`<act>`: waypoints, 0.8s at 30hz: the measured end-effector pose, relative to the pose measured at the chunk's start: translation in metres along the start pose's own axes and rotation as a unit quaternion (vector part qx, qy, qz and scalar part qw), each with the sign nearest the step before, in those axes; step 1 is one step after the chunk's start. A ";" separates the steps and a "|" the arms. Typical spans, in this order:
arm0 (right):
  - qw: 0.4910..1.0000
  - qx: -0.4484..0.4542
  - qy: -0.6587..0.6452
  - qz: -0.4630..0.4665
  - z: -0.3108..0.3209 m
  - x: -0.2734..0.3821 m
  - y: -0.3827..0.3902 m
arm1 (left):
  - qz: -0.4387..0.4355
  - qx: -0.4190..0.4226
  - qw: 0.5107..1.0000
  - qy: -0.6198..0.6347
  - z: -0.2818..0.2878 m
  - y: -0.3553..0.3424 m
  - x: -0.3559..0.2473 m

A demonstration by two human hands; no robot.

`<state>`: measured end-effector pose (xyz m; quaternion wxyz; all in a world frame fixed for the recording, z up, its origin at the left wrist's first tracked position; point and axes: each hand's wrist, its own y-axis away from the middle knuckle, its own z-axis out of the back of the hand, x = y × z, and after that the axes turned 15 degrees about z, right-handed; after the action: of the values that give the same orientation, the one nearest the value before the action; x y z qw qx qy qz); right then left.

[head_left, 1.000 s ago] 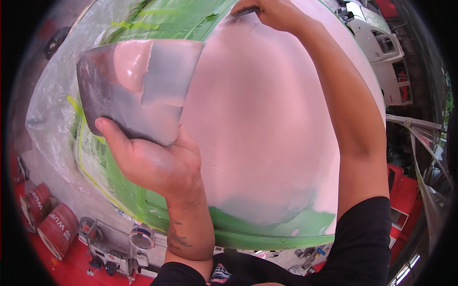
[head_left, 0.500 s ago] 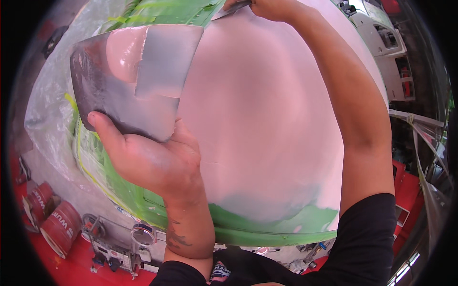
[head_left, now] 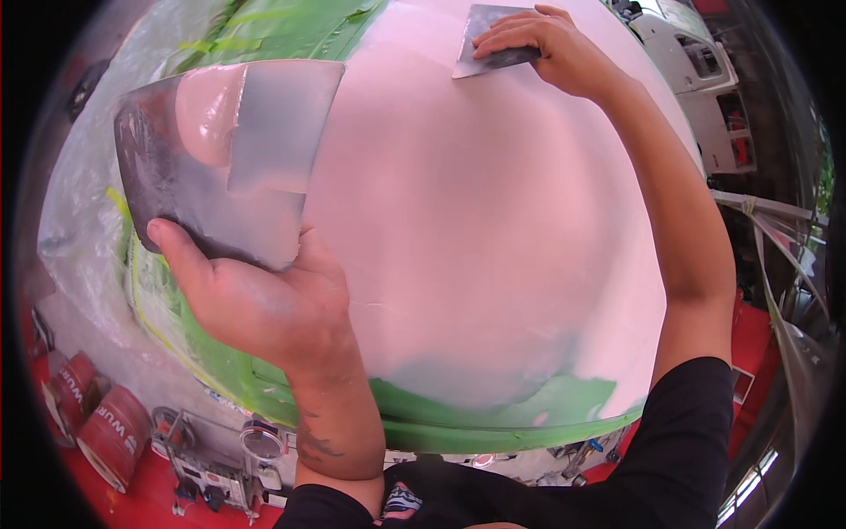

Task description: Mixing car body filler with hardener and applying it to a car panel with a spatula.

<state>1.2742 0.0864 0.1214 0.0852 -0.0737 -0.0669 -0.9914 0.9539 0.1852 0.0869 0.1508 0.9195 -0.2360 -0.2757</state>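
My left hand (head_left: 269,300) grips a flat metal mixing plate (head_left: 198,207) from below, thumb along its near edge. A glossy mound of pink body filler (head_left: 207,110) sits on the plate, and a thin grey smear covers much of the rest. Out at the far end of the work, my right hand (head_left: 564,53) holds a thin metal spreader (head_left: 485,35), fingers laid over its face. The spreader rests on or just above a broad curved panel (head_left: 458,212) coated in smooth pink filler. Green shows through the coating along the near edge.
Green masking (head_left: 300,35) and clear plastic sheeting (head_left: 79,203) border the panel on the left. Red drums (head_left: 115,432) and a wheeled metal stand (head_left: 207,467) are at the lower left. A white vehicle cab (head_left: 687,53) stands at the far right.
My right hand has moved right with the spreader, from the panel's far left edge onto its pink surface. The plate in my left hand has shifted slightly left and nearer.
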 end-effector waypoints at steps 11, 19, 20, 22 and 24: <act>0.994 0.016 0.030 -0.104 -0.019 0.007 0.119 | -0.025 0.000 0.999 -0.045 -0.009 0.003 0.011; 0.978 0.025 -0.030 -0.206 -0.021 0.032 0.216 | -0.022 0.003 0.998 -0.062 -0.008 0.004 0.015; 0.975 0.027 -0.035 -0.219 -0.021 0.037 0.227 | -0.018 0.005 0.997 -0.075 -0.008 0.005 0.015; 0.969 0.035 -0.030 -0.243 -0.016 0.049 0.247 | 0.011 -0.003 0.997 -0.074 -0.008 0.008 0.016; 0.954 0.109 0.005 -0.279 0.000 0.058 0.257 | 0.036 -0.001 0.996 -0.077 -0.009 0.010 0.017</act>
<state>1.2638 -0.1740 0.1614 -0.1869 -0.0377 -0.1923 -0.9626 0.9682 0.1691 0.0909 0.1428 0.8864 -0.2793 -0.3404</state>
